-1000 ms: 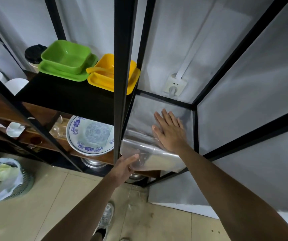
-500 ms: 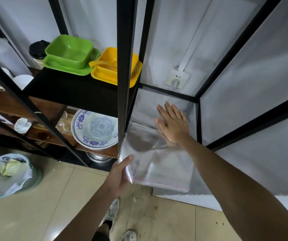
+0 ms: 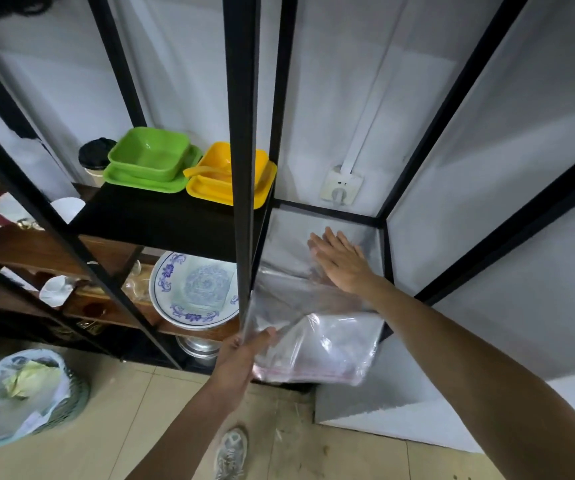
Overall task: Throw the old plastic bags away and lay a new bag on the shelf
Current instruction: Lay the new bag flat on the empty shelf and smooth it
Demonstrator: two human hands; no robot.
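A clear plastic bag (image 3: pixel 317 344) with a red seal strip lies partly on the right-hand shelf (image 3: pixel 289 233) of a black metal rack, its near half hanging over the front edge. My left hand (image 3: pixel 241 358) grips the bag's lower left corner, thumb on top. My right hand (image 3: pixel 343 263) lies flat, fingers spread, pressing the bag's far part onto the shelf. A lined waste basket (image 3: pixel 19 396) with crumpled plastic and paper inside stands on the floor at lower left.
A black upright post (image 3: pixel 242 150) stands just left of the bag. Green bowls (image 3: pixel 151 162) and yellow bowls (image 3: pixel 230 174) sit on the neighbouring shelf, a blue-patterned plate (image 3: pixel 192 289) below. A wall socket (image 3: pixel 341 187) is behind the shelf. My shoe (image 3: pixel 230 452) is on the tiled floor.
The bag has unfolded and slid toward me, now hanging further over the shelf's front edge. My left hand has moved down with its corner. My right hand stays flat on the shelf.
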